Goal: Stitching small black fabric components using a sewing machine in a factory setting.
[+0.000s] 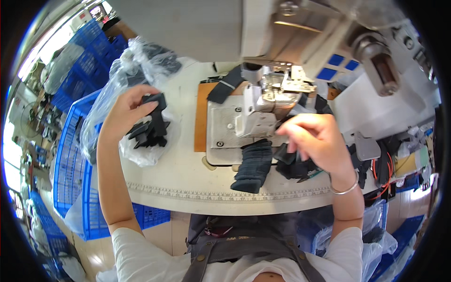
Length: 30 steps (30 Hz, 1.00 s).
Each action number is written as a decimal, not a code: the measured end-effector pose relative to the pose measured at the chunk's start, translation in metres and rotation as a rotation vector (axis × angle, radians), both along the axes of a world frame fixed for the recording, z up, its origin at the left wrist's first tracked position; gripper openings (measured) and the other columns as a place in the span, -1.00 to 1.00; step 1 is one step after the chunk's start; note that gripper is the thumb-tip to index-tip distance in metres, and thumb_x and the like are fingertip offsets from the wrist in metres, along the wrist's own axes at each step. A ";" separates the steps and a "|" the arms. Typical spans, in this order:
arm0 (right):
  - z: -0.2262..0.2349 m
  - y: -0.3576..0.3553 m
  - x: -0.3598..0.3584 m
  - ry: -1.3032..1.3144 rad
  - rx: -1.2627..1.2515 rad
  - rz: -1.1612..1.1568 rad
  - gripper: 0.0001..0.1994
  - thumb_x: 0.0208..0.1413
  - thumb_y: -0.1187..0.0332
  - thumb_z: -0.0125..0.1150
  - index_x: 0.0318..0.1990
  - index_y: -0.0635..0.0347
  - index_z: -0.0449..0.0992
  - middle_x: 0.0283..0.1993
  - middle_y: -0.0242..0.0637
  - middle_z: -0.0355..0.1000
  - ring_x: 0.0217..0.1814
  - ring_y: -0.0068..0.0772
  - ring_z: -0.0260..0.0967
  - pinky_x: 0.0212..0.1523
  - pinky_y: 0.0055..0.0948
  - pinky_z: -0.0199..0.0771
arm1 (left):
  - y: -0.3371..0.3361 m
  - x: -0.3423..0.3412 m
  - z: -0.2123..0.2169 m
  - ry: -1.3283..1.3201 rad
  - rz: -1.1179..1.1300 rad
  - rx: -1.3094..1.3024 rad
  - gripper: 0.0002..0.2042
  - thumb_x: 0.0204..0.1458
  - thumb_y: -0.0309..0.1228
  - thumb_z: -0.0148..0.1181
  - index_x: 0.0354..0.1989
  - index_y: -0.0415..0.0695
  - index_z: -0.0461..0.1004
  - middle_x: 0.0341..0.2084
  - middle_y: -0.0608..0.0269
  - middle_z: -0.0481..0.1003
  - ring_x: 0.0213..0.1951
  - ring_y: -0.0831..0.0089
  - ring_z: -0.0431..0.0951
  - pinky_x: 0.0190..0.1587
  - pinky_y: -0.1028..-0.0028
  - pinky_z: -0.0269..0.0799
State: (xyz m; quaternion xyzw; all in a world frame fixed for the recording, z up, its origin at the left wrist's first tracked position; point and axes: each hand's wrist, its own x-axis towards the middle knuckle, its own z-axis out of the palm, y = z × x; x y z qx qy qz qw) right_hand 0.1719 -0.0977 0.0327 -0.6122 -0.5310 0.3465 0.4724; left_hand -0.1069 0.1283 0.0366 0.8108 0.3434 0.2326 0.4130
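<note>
My left hand [129, 110] pinches a small black fabric piece [159, 99] between thumb and fingers. It hangs over a loose heap of similar black pieces [152, 134] on clear plastic at the left of the table. To the right, my right hand [315, 138] is bent, with curled fingers, close beside the sewing machine's foot area [258, 123]. Its fingertips come down over a pile of black pieces [296, 168], and whatever they grip is hidden. Between my hands, a fanned row of dark fabric pieces [252, 167] lies in front of the machine plate [223, 136].
The machine head [282, 37] overhangs the far side of the table. A measuring tape [197, 194] runs along the front edge. A plastic bag [134, 66] with dark contents and a blue crate [75, 164] are at the left. Orange cords [389, 174] hang at the right.
</note>
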 end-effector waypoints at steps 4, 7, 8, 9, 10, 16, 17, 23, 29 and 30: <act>-0.019 -0.011 0.019 0.017 -0.015 -0.040 -0.82 0.03 0.38 0.03 -0.41 0.31 0.50 -0.65 -0.41 0.36 -0.72 -0.78 0.15 -0.72 -0.74 0.11 | 0.005 -0.039 -0.062 0.129 0.385 0.774 -0.75 -0.11 -0.49 0.14 -0.19 -0.16 0.40 -0.51 0.33 0.41 -0.45 0.55 0.38 -0.29 0.61 0.26; -0.036 -0.021 0.031 -0.067 -0.002 -0.168 -0.85 0.02 0.41 0.05 -0.41 0.31 0.50 -0.65 -0.43 0.36 -0.70 -0.80 0.14 -0.69 -0.75 0.10 | -0.018 -0.018 -0.063 0.027 0.557 0.920 -0.84 -0.13 -0.51 0.13 -0.31 -0.17 0.44 -0.55 0.28 0.41 -0.50 0.50 0.36 -0.38 0.59 0.25; -0.041 -0.026 0.035 -0.156 0.011 -0.234 -0.86 0.01 0.42 0.07 -0.41 0.31 0.49 -0.65 -0.44 0.35 -0.70 -0.80 0.14 -0.68 -0.74 0.09 | -0.032 -0.009 -0.061 -0.005 0.504 0.719 -0.88 -0.14 -0.51 0.14 -0.38 -0.17 0.45 -0.56 0.29 0.41 -0.52 0.49 0.35 -0.42 0.58 0.25; -0.046 -0.031 0.041 -0.232 0.033 -0.284 -0.89 -0.01 0.44 0.09 -0.42 0.31 0.48 -0.66 -0.45 0.34 -0.68 -0.83 0.13 -0.66 -0.73 0.06 | -0.052 0.003 -0.058 -0.033 0.437 0.516 -0.93 -0.15 -0.52 0.14 -0.44 -0.18 0.46 -0.57 0.30 0.42 -0.54 0.48 0.34 -0.46 0.56 0.25; -0.043 -0.034 0.045 -0.344 -0.023 -0.330 -0.91 -0.05 0.46 0.10 -0.42 0.31 0.47 -0.66 -0.38 0.36 -0.67 -0.78 0.17 -0.65 -0.67 0.09 | -0.073 0.014 -0.058 -0.031 0.276 0.411 -0.97 -0.16 -0.54 0.14 -0.50 -0.18 0.46 -0.59 0.28 0.42 -0.55 0.47 0.36 -0.49 0.56 0.27; -0.048 -0.044 0.053 -0.808 -0.043 -0.267 -0.83 -0.17 0.54 0.08 -0.33 0.20 0.46 -0.40 -0.25 0.32 -0.36 -0.28 0.33 -0.40 -0.40 0.33 | -0.162 0.061 -0.093 -0.013 -0.512 0.512 -0.64 -0.34 -0.40 0.32 -0.31 -0.22 0.40 -0.41 0.15 0.36 -0.37 0.27 0.39 -0.35 0.38 0.34; -0.051 -0.043 0.052 -0.809 -0.050 -0.277 -0.83 -0.17 0.54 0.08 -0.33 0.20 0.46 -0.40 -0.25 0.32 -0.36 -0.28 0.33 -0.40 -0.40 0.33 | -0.167 0.064 -0.101 0.031 -0.476 0.557 -0.62 -0.35 -0.41 0.33 -0.30 -0.23 0.40 -0.40 0.13 0.35 -0.35 0.24 0.39 -0.33 0.37 0.33; -0.070 -0.031 0.078 -1.310 0.129 -0.089 -0.68 -0.29 0.61 0.10 -0.26 0.18 0.43 -0.19 -0.34 0.28 -0.14 -0.34 0.24 -0.28 -0.44 0.39 | -0.170 0.070 -0.115 0.013 -0.418 0.494 -0.67 -0.36 -0.46 0.32 -0.36 -0.25 0.38 -0.42 0.13 0.34 -0.38 0.21 0.38 -0.33 0.36 0.31; -0.072 -0.026 0.083 -1.183 0.191 -0.119 -0.71 -0.33 0.57 0.18 -0.33 0.19 0.36 -0.29 -0.38 0.26 -0.18 -0.34 0.23 -0.27 -0.40 0.38 | -0.174 0.066 -0.111 0.056 -0.372 0.283 -0.68 -0.35 -0.45 0.32 -0.39 -0.24 0.36 -0.49 0.16 0.31 -0.41 0.19 0.35 -0.36 0.36 0.29; -0.070 -0.026 0.083 -1.180 0.190 -0.114 -0.71 -0.33 0.57 0.18 -0.33 0.19 0.36 -0.29 -0.38 0.26 -0.18 -0.34 0.23 -0.27 -0.40 0.38 | -0.173 0.064 -0.112 0.055 -0.346 0.366 -0.67 -0.35 -0.44 0.32 -0.38 -0.24 0.36 -0.50 0.16 0.31 -0.41 0.19 0.34 -0.36 0.36 0.29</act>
